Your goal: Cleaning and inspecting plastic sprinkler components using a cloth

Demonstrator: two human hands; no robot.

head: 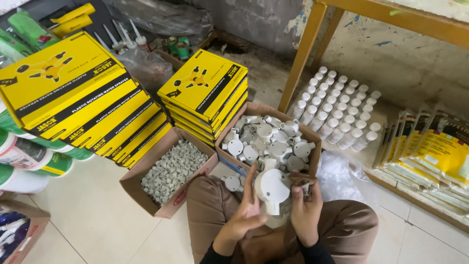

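White plastic junction box [271, 188], low centre of frame above the lap, is gripped by both hands, left hand [243, 215] cupping its side, right hand [304, 212] clenched at its edge; a firm, square hold seems advisable over the open carton [312, 139].

The round white plastic junction box [272, 188] has a flat circular lid and short tubular outlet stubs, one pointing downward. It is held above the lap, lid facing the camera, between the left hand [243, 215] and the right hand [305, 208]. It sits just in front of an open cardboard box [312, 134] filled with similar white fittings.
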